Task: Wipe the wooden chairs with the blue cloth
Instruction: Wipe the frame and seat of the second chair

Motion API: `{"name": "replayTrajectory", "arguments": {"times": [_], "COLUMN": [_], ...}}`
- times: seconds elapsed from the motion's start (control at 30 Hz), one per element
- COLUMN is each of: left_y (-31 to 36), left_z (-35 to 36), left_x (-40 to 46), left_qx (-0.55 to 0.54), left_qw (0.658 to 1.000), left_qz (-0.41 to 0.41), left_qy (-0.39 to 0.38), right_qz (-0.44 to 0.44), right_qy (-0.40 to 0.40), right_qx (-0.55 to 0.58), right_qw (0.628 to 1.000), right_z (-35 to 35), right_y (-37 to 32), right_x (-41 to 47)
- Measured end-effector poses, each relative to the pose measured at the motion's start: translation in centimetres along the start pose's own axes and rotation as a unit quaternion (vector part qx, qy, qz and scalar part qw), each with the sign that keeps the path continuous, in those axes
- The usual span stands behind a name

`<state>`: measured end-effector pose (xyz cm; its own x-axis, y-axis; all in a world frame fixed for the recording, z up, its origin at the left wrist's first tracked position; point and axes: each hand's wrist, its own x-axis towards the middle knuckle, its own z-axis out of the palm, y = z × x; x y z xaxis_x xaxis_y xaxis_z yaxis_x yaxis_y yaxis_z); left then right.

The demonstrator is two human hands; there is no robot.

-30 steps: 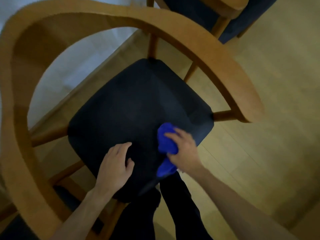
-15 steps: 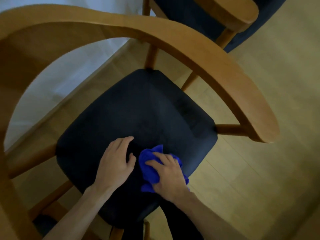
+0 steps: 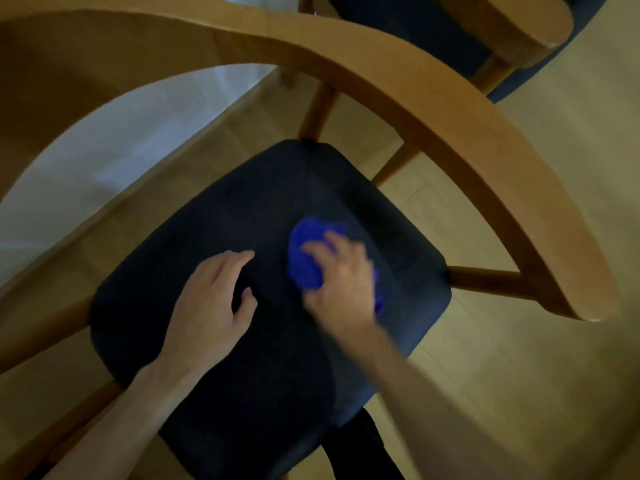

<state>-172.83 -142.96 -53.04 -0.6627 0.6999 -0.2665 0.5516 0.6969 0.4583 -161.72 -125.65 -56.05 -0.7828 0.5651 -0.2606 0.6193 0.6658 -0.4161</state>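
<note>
Below, right hand (image 3: 341, 278) fingers clenched on blue cloth (image 3: 304, 258), left hand (image 3: 211, 299) fingers released, flat on dark seat (image 3: 242, 202)

Floor (image 3: 519, 393): light wood planks, fills right and bottom of view, also seen through chair frame at left.
On floor, near: wooden chair (image 3: 433, 109), curved backrest-arm rail, legs and rungs down to the planks.
Chair seat (image 3: 242, 220): dark padded cushion, carries the things here.
On seat: left hand (image 3: 211, 303) flat, palm down; blue cloth (image 3: 304, 251) bunched, pressed to cushion under right hand (image 3: 343, 282), blurred.
On floor, far: second chair (image 3: 485, 26), top right, same wood, dark seat, only partly in view.
</note>
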Motion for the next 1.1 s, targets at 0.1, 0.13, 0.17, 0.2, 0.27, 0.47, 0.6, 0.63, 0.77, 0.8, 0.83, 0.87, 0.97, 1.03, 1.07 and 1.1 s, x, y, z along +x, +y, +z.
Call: {"name": "replayTrajectory", "arguments": {"times": [0.1,0.13,0.17,0.2,0.27,0.47,0.6,0.63,0.77,0.8,0.83,0.87,0.97,1.03,1.07,1.1], "left_y": [0.0,0.0,0.0,0.0,-0.1,-0.4,-1.4,-1.6,-2.6,-2.7,-2.8,-3.0,-3.3,-3.3,-3.3,-3.2], "left_z": [0.4,0.5,0.5,0.3,0.0,-0.5,-0.7,-0.9,-1.4,-1.6,-1.9,-2.0,-2.4,-2.5,-2.4,-2.3], "left_x": [0.6,0.8,0.9,0.9,0.9,0.6,0.2,0.2,0.1,0.0,-0.1,0.0,0.3,0.6,0.7,0.7], "left_qx": [0.0,0.002,0.004,0.006,0.003,-0.003,-0.013,-0.011,-0.019,-0.023,-0.027,-0.032,-0.045,-0.045,-0.04,-0.033], "left_qw": [1.0,1.0,1.0,1.0,1.0,1.0,0.999,0.999,0.999,0.999,0.998,0.997,0.995,0.995,0.996,0.997], "left_qz": [0.013,0.013,0.012,0.01,0.008,0.003,0.004,0.003,-0.014,-0.02,-0.026,-0.032,-0.053,-0.053,-0.049,-0.044], "left_qy": [0.005,0.007,0.011,0.015,0.02,0.029,0.036,0.036,0.039,0.042,0.048,0.055,0.069,0.068,0.06,0.049], "right_qz": [-0.088,-0.109,-0.119,-0.114,-0.064,0.006,-0.017,-0.038,-0.175,-0.195,-0.22,-0.246,-0.206,-0.086,-0.036,-0.012], "right_qy": [-0.078,-0.108,-0.13,-0.134,-0.067,-0.125,-0.029,-0.02,-0.137,-0.171,-0.19,-0.192,-0.096,-0.02,-0.007,-0.005], "right_qx": [-0.009,0.006,0.029,0.054,0.081,-0.029,0.019,0.022,0.027,0.033,0.038,0.043,0.053,0.064,0.068,0.053], "right_qw": [0.993,0.988,0.984,0.983,0.992,0.992,0.999,0.999,0.975,0.965,0.956,0.949,0.972,0.994,0.997,0.998], "right_z": [1.8,1.2,0.3,-0.9,-3.4,-5.8,-3.8,-2.9,0.7,1.0,0.6,-0.2,-3.5,-6.1,-6.8,-7.0], "right_y": [-2.1,-1.7,-1.1,-0.3,1.5,4.2,4.0,3.2,-0.2,-0.6,-0.6,-0.3,1.0,2.0,2.1,2.0], "right_x": [-4.6,-4.5,-3.7,-2.6,0.7,8.1,5.7,4.3,-3.5,-4.8,-5.0,-4.2,1.5,7.1,9.6,11.4]}}
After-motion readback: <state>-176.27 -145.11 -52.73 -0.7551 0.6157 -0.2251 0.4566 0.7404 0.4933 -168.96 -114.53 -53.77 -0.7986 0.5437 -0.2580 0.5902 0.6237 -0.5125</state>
